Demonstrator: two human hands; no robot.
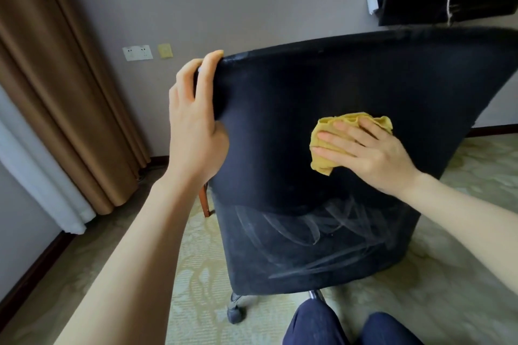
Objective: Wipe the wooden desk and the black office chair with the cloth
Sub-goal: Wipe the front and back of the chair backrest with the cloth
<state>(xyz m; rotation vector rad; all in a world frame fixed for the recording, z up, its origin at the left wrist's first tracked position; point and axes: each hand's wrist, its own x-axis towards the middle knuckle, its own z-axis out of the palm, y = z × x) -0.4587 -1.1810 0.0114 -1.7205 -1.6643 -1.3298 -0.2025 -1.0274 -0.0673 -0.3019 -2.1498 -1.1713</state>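
Yellow cloth point(322, 161) beneath flat right fingers point(344, 140) on chair back point(336, 78); left fingers point(208, 70) tight around its edge.

Curled left hand point(196, 126), flat right hand point(370, 154).

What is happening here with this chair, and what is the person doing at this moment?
A person is wiping the back of a black fabric office chair. The left hand grips the upper left corner of the backrest, apparently to steady it. The right hand, fingers flat, presses a crumpled yellow cloth against the middle of the backrest. Lower on the back, pale wipe streaks show. The chair stands on a pale patterned carpet.
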